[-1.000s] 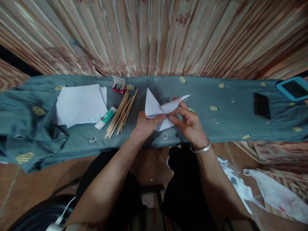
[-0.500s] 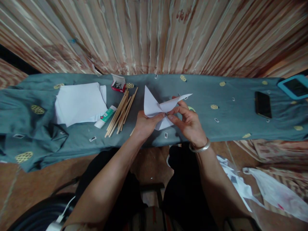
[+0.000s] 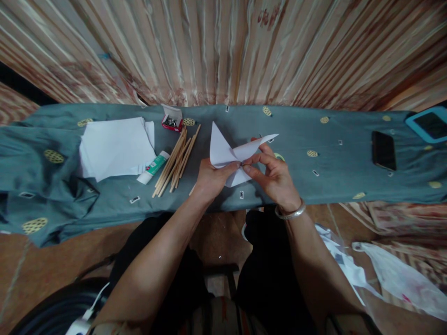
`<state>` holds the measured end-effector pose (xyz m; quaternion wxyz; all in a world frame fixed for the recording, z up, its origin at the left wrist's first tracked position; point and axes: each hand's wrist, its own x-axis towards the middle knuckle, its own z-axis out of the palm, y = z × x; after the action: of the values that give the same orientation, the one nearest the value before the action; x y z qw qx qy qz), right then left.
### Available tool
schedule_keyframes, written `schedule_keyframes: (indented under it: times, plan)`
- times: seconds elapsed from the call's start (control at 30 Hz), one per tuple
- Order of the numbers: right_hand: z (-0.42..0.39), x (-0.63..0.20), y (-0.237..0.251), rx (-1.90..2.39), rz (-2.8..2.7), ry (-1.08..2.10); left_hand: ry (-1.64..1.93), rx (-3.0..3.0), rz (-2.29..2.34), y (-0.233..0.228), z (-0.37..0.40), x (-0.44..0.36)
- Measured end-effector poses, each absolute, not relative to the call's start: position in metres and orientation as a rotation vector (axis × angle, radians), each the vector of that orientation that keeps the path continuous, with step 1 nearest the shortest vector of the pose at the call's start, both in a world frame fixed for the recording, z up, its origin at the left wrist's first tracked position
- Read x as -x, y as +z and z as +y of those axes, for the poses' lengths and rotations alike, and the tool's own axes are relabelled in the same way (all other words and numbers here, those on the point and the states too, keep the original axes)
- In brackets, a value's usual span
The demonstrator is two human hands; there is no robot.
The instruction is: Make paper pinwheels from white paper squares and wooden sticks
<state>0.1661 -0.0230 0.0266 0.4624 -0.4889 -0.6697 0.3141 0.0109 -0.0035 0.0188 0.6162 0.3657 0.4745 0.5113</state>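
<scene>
A: Head view, quick; what do the hands have?
B: Both on one folded white paper piece (image 3: 232, 151); it's held just above the grey-green cloth (image 3: 331, 177) on the table, near the front edge, centre of frame; left hand (image 3: 209, 179) pinches it from below-left, thumb and fingers closed on the paper at the middle; right hand (image 3: 274, 174) pinches the same middle spot from the right, fingertips (image 3: 248, 168) touching the paper; so both are grasping it.
A: Shape of the paper?
B: Pointed flaps; one sticks up to the left, one runs out to the right past the right hand; a smaller flap hangs below the pinch point; something small and dark sits at the pinch; can't tell what.
A: Wrist?
B: Silver bangle (image 3: 290, 213) on the right wrist.
A: Around it?
B: Left of the hands, a bundle of wooden sticks (image 3: 176, 160) lying diagonal; just beside them a glue tube (image 3: 152, 167) with green label; further left a stack of white sheets (image 3: 115, 146); behind the sticks a small open red box (image 3: 171, 121).
A: Right side?
B: Dark phone (image 3: 383, 150) flat on the cloth, well apart from the hands; blue-cased tablet (image 3: 428, 124) at the far right edge; striped curtain (image 3: 223, 51) behind the table.
</scene>
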Motion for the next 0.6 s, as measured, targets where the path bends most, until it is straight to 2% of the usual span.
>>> schedule_keyframes:
  times: [0.6]
  plan:
    - [-0.0236, -0.165, 0.0239, 1.274, -1.63, 0.758, 1.147, -0.872, 1.126, 0.0152, -0.0031, -0.0101]
